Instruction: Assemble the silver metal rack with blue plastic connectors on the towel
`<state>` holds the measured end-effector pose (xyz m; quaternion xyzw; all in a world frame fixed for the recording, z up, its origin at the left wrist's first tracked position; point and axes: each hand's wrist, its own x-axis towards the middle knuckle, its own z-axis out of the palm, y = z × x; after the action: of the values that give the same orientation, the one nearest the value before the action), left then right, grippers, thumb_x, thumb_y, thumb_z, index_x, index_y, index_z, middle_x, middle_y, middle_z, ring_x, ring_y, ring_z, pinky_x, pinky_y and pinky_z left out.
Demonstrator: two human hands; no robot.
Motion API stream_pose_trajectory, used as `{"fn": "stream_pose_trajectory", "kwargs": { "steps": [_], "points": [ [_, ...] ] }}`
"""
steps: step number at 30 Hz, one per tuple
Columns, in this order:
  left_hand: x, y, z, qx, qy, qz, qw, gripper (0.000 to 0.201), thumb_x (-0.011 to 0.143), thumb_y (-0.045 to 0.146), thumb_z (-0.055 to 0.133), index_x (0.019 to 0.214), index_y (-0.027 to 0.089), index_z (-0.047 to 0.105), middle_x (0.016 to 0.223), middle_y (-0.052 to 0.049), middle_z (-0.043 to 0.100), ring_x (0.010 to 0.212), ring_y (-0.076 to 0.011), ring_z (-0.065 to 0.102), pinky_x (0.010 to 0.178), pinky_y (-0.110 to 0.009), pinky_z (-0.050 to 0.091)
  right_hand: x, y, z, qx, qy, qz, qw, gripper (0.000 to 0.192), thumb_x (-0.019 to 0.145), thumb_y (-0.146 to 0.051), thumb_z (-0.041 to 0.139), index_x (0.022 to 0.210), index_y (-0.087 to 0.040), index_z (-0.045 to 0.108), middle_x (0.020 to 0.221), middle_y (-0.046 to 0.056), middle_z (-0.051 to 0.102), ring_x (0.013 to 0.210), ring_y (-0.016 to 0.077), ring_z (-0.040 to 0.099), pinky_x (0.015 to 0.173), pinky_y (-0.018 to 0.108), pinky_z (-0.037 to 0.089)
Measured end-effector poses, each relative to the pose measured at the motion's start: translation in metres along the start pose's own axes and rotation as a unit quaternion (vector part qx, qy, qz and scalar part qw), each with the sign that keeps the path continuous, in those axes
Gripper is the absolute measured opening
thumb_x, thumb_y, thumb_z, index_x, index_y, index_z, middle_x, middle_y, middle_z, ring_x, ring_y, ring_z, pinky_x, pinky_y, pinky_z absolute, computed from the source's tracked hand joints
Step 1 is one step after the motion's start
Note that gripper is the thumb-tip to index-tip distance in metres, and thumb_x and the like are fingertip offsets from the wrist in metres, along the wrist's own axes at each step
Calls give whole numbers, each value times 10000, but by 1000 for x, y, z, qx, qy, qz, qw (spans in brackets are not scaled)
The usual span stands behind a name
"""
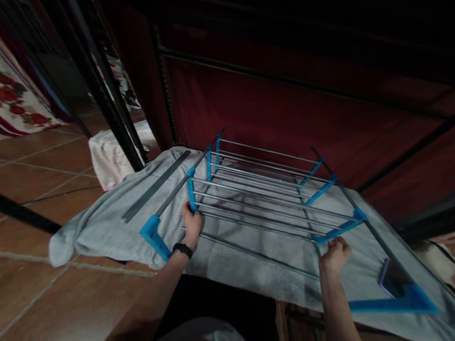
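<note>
A partly visible rack frame of grey metal rods with blue plastic brackets lies across a grey blanket in front of me. My left hand, wearing a dark wristband, is closed on the lower end of a left-side blue bracket. On the other side my right hand has its fingers curled at the lower end of the matching right bracket. Nearer me, blue end pieces stick out at the left and right corners. One rod runs low between my forearms.
Several loose grey rods lie together on the blanket at left. A phone-like dark object with a purple edge rests at right. Dark red fabric hangs behind the rack. Black metal posts stand left, above a tiled floor.
</note>
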<state>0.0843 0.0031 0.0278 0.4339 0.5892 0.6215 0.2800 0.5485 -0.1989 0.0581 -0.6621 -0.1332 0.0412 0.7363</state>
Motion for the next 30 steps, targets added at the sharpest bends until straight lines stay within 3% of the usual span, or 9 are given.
{"fn": "stream_pose_trajectory", "kwargs": {
  "steps": [3, 6, 9, 12, 14, 17, 21, 24, 30],
  "points": [
    [-12, 4, -7, 30, 22, 28, 999, 608, 687, 62, 564, 1282, 155, 480, 1287, -153, 523, 1260, -273, 484, 1151, -464, 346, -43, 15, -14, -73, 31, -53, 995, 366, 737, -413, 586, 1060, -254, 513, 1092, 36, 564, 1047, 221, 558, 968, 425, 466],
    [-28, 11, -12, 70, 11, 62, 996, 649, 735, 56, 549, 1365, 137, 414, 1374, -186, 445, 1342, -293, 408, 1171, -488, 324, -83, 21, -25, -137, -77, -95, 983, 384, 780, -451, 560, 1084, -218, 589, 1092, 72, 597, 1055, 251, 570, 1007, 451, 432],
    [-49, 15, -16, 103, -5, 103, 989, 581, 791, 77, 527, 1359, 129, 419, 1328, -181, 464, 1314, -297, 421, 1155, -505, 343, -115, 22, -35, -225, -194, -154, 942, 381, 859, -478, 495, 1089, -211, 639, 1105, 99, 624, 1083, 274, 565, 1027, 476, 402],
    [-68, 21, -22, 140, -98, 175, 970, 400, 872, 111, 475, 1267, 165, 512, 1205, -138, 546, 1207, -275, 505, 1105, -490, 400, -139, 27, -46, -286, -288, -216, 888, 419, 931, -517, 418, 1140, -233, 643, 1144, 117, 648, 1126, 302, 563, 1032, 519, 381],
    [-80, 26, -27, 168, -231, 233, 930, 300, 949, 168, 423, 1204, 196, 577, 1151, -114, 597, 1139, -250, 554, 1055, -451, 446, -150, 32, -54, -310, -355, -264, 842, 432, 955, -538, 399, 1162, -251, 647, 1179, 117, 663, 1165, 316, 561, 1042, 544, 360],
    [-93, 34, -34, 213, -416, 329, 820, 286, 1014, 276, 403, 1179, 214, 629, 1151, -100, 647, 1108, -226, 581, 1021, -401, 460, -158, 41, -64, -324, -408, -315, 793, 443, 958, -572, 437, 1203, -266, 644, 1239, 119, 662, 1201, 326, 559, 1053, 556, 340],
    [-104, 39, -37, 267, -510, 430, 696, 291, 1018, 380, 443, 1130, 209, 651, 1125, -91, 668, 1070, -218, 589, 997, -377, 439, -156, 45, -68, -337, -401, -316, 791, 474, 957, -604, 448, 1221, -262, 643, 1241, 126, 656, 1189, 322, 561, 1048, 547, 340],
    [-106, 41, -34, 295, -522, 446, 665, 258, 1008, 364, 472, 1104, 209, 655, 1077, -83, 668, 1030, -209, 590, 968, -360, 430, -151, 42, -64, -331, -401, -303, 799, 460, 967, -597, 423, 1173, -261, 660, 1196, 113, 663, 1171, 306, 561, 1051, 531, 339],
    [-107, 45, -22, 322, -530, 456, 638, 261, 1011, 246, 430, 1135, 196, 654, 1063, -97, 662, 1018, -222, 584, 950, -360, 419, -145, 40, -54, -356, -363, -313, 802, 471, 973, -586, 402, 1139, -227, 658, 1169, 124, 656, 1128, 287, 550, 1061, 514, 336]
  ]
}}
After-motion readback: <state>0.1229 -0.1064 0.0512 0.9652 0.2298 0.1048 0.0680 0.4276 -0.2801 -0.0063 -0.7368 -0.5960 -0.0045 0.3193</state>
